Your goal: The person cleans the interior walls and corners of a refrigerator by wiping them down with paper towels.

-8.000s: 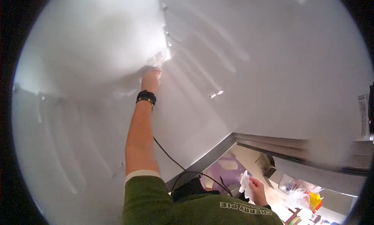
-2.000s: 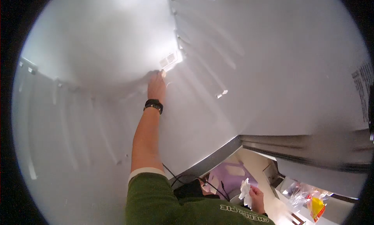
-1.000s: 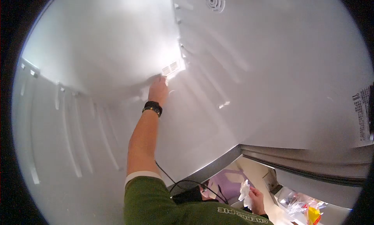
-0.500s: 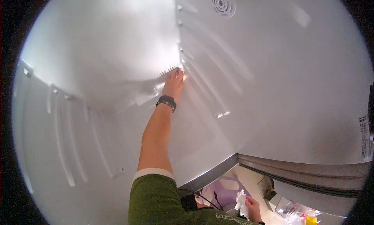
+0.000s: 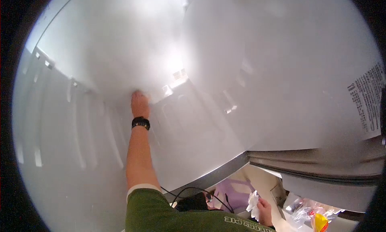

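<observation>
Head view: left of centre, the left hand (image 5: 140, 105) is at or close to the fridge wall (image 5: 108, 59), below and left of the vent (image 5: 179, 74). Its fingers are blurred, so I cannot tell whether they hold anything. At lower right, the right hand (image 5: 265, 213) pinches a crumpled tissue (image 5: 252, 204). Work at the wall seems under way; how much is done or left is unclear.

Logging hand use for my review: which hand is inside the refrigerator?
The left hand, up by the white inner wall; the right hand is outside, holding a crumpled white tissue.
</observation>
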The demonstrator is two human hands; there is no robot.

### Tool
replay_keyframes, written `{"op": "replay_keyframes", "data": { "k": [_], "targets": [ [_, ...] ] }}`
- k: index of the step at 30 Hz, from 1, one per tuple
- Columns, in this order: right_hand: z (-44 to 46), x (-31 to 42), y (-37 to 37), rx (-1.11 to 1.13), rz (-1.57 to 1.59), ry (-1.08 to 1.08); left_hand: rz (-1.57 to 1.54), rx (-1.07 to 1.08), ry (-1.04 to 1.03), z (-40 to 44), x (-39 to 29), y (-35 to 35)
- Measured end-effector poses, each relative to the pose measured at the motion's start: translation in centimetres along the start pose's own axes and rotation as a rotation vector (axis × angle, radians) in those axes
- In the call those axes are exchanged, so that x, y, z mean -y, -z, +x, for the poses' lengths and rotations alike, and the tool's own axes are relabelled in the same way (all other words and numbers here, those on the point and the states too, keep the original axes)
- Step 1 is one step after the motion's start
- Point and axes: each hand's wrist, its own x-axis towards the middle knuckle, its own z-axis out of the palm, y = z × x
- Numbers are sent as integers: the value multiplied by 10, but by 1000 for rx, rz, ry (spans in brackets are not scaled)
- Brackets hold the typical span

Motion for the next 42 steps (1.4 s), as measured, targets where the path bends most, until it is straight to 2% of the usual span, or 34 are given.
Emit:
{"op": "replay_keyframes", "data": {
  "k": [1, 4, 5, 7, 8, 9, 12, 15, 18, 19, 20, 22, 28, 31, 34, 36, 38, 39, 41, 42],
  "targets": [
    [-1, 8, -2, 21, 21, -26, 39, -81, 6, -13, 11, -8],
    [-5, 19, -7, 78, 59, -103, -187, -174, 75, -24, 3, -43],
    [-2, 15, -6, 80, 54, -109, -263, 47, 136, -15, -25, 4],
    [-1, 8, -1, 90, 24, -107, -479, -264, -62, 0, -55, -11],
    [1, 5, 0, 103, 5, -95, -558, -176, -110, 9, -65, -22],
    [2, 5, 0, 117, -11, -81, -671, -183, -113, 23, -76, -57],
    [-2, 12, -6, 66, -73, -56, -350, -103, -325, 22, -106, -18],
    [1, 7, -6, 47, -45, -92, -225, -41, -283, 24, -105, -44],
    [-6, 9, -9, 66, -37, -74, -460, -63, -46, 18, -87, -69],
    [-8, 11, -11, 66, -34, -92, -335, -160, -146, 10, -71, -58],
    [-8, 13, -13, 68, -29, -105, -305, -62, -120, -4, -59, -45],
    [-8, 11, -16, 72, -6, -104, -287, -51, -115, -16, -44, -25],
    [-16, 12, -15, 65, 1, -116, -290, -3, 6, -20, -31, -27],
    [-17, 6, -11, 68, 48, -102, -107, 11, 176, -27, -25, -39],
    [-13, -3, -10, 27, 57, -58, -16, 210, 418, -38, 16, -62],
    [-12, -7, -8, 1, -28, -36, -92, 128, 413, -43, 27, -63],
    [-12, -7, -9, 20, 51, -95, 3, 13, 340, -49, 46, -84],
    [-13, -4, -11, 25, 88, -123, 126, -65, 266, -52, 54, -122],
    [-14, 6, -13, 58, 99, -107, 136, -81, 240, -52, 46, -128],
    [-15, 10, -13, 73, 100, -101, 28, -20, 290, -46, 28, -92]
  ]
}}
